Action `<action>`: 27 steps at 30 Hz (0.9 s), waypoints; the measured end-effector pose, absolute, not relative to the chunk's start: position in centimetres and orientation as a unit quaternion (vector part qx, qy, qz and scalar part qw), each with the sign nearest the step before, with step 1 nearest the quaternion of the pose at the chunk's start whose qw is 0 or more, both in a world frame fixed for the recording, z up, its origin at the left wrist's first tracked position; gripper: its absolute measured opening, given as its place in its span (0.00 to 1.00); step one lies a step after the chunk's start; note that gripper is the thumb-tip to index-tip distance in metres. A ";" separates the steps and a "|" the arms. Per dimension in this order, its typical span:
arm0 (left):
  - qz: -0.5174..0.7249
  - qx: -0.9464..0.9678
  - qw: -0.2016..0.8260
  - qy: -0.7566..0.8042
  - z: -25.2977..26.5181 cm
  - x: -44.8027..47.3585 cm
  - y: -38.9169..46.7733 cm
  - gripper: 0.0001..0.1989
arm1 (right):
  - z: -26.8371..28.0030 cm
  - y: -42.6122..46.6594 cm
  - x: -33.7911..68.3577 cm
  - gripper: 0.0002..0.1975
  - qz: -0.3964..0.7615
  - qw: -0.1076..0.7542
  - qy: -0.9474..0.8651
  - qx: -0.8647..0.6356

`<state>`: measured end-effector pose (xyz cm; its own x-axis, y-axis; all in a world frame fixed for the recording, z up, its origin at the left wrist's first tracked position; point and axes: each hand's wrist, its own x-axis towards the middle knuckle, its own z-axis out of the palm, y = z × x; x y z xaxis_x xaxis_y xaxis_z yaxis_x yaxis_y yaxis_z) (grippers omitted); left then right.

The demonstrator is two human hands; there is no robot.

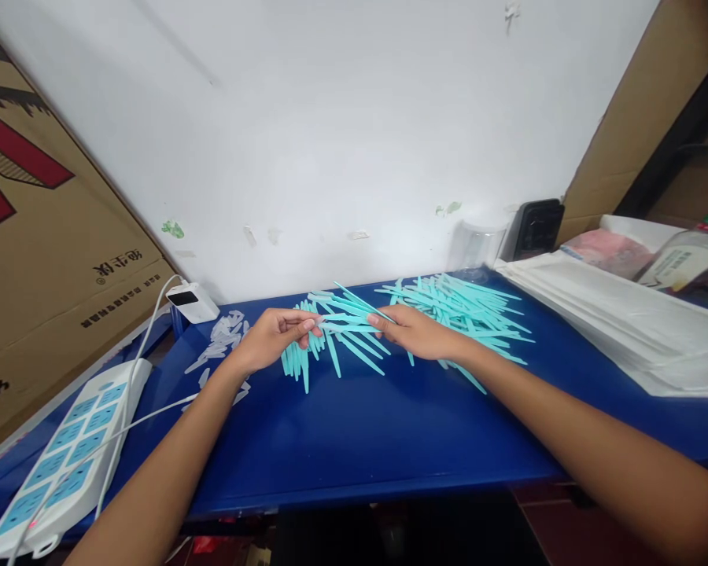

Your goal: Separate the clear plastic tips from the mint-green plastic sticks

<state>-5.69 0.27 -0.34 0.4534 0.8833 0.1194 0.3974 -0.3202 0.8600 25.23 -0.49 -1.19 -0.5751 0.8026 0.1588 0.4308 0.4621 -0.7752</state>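
Observation:
Slim turquoise sticks with tapered handles, which look like eyebrow razors, lie on the blue table. My right hand (pixel 410 330) is closed around the handles of several eyebrow razors (pixel 354 318), which fan out to the left. My left hand (pixel 280 334) pinches the pale, clear-capped end of one of them between thumb and fingers. Under and between both hands lies a smaller row of razors (pixel 295 365). Behind my right hand spreads a larger loose pile of razors (pixel 466 306). Small clear plastic caps (pixel 227 334) lie scattered left of my left hand.
A white power strip (pixel 71 456) with cables is at the left, near a small white device (pixel 192 303). White flat sheets or bags (pixel 613 322) and a labelled bottle (pixel 684 255) sit at the right. A clear container (pixel 477 245) stands by the wall; a cardboard box (pixel 53 236) rises at left.

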 end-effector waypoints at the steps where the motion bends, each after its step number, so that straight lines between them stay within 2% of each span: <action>1: 0.304 0.754 0.398 0.425 -0.3 -5.7 0.3 0.21 | -1.1 -0.5 25.2 0.28 0.354 0.258 -0.815 -0.378; 12: 0.310 0.750 0.377 0.447 0.0 -6.0 0.2 0.19 | -1.4 -0.2 25.6 0.29 0.347 0.258 -0.816 -0.384; 19: 0.292 0.762 0.385 0.432 0.2 -5.3 -0.3 0.16 | -0.8 -0.8 25.1 0.29 0.364 0.228 -0.820 -0.378; 27: 0.334 0.747 0.365 0.444 -1.2 -4.3 0.1 0.16 | -1.0 -1.2 24.9 0.29 0.336 0.229 -0.844 -0.349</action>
<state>-4.33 0.11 -1.23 0.3817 0.9075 0.1754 0.4195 -0.3392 0.8420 24.88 -1.17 -0.97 -0.6508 0.7439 0.1516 0.4361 0.5298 -0.7275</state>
